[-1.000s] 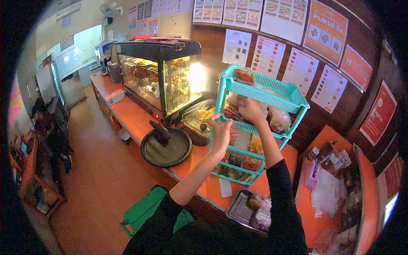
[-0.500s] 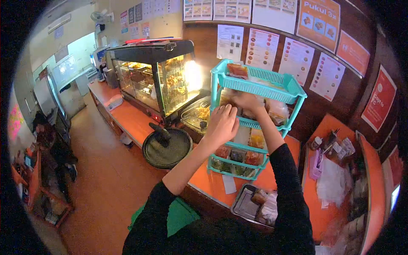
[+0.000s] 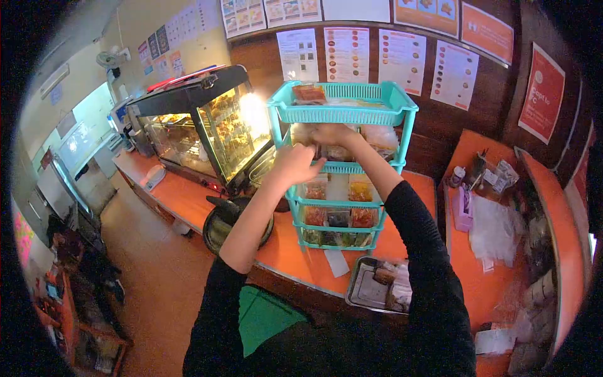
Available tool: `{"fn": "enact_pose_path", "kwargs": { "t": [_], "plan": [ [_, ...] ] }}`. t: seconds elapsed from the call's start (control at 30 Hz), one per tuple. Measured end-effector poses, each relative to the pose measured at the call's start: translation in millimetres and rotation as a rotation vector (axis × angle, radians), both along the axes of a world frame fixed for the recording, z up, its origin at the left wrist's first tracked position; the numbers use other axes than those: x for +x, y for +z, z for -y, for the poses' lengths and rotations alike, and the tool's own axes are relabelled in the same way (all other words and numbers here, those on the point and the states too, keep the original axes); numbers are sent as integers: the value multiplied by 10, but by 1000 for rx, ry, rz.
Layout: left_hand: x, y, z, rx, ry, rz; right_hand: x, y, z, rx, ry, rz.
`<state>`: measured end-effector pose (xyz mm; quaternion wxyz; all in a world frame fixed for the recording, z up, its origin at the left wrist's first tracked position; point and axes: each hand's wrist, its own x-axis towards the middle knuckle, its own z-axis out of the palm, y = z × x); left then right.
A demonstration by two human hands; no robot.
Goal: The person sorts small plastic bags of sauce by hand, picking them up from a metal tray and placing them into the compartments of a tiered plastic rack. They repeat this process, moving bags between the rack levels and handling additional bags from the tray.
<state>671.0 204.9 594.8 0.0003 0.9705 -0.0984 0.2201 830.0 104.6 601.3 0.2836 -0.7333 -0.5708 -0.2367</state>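
A turquoise tiered rack (image 3: 344,115) stands on the orange counter, its shelves holding packets in clear bags. My left hand (image 3: 295,164) is at the left edge of the second shelf, fingers bent towards the packets; what it holds, if anything, is hidden. Deeper in that same shelf, under the top basket, my right hand (image 3: 336,135) reaches in among bagged packets (image 3: 380,135), its fingertips blurred and partly hidden. A red-brown packet (image 3: 309,94) lies in the top basket. Lower shelves carry yellow packets (image 3: 361,191) and red packets (image 3: 364,217).
Left of the rack stand a lit glass food warmer (image 3: 188,129) and a stone mortar (image 3: 220,229). A metal tray (image 3: 361,292) with packets sits in front. On the right counter are a pink box (image 3: 463,209) and plastic bags (image 3: 493,229).
The view has turned, so the rack appears further left. Both hands remain at the second shelf; my left hand now sits lower against its left edge.
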Motion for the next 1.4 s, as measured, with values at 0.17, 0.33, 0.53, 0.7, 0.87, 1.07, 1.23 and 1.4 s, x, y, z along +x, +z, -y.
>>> {"fn": "enact_pose_path", "kwargs": {
  "t": [0.17,0.33,0.53,0.7,0.87,1.07,1.23,1.4],
  "plan": [
    [0,93,51,32,85,-194,-17,-49,-15,-87,46,-98],
    [-109,54,40,11,53,-124,-359,161,164,-318,-27,-195],
    [-558,-33,15,-166,-76,477,-617,-89,578,-61,-256,-140],
    [-691,-200,-176,-548,-147,714,-1152,-98,782,187,-281,-145],
    [-661,-347,-57,-516,-205,528,-1333,-316,834,216,-286,-31],
    [-393,-451,176,-261,-171,387,-1600,-616,1777,-23,178,-599],
    [-313,-616,373,-205,-11,466,-1549,-2363,2615,-480,-301,-854],
    [-502,-1041,734,-370,-114,624,-2035,-3313,2810,-404,-946,-200]
  ]
}}
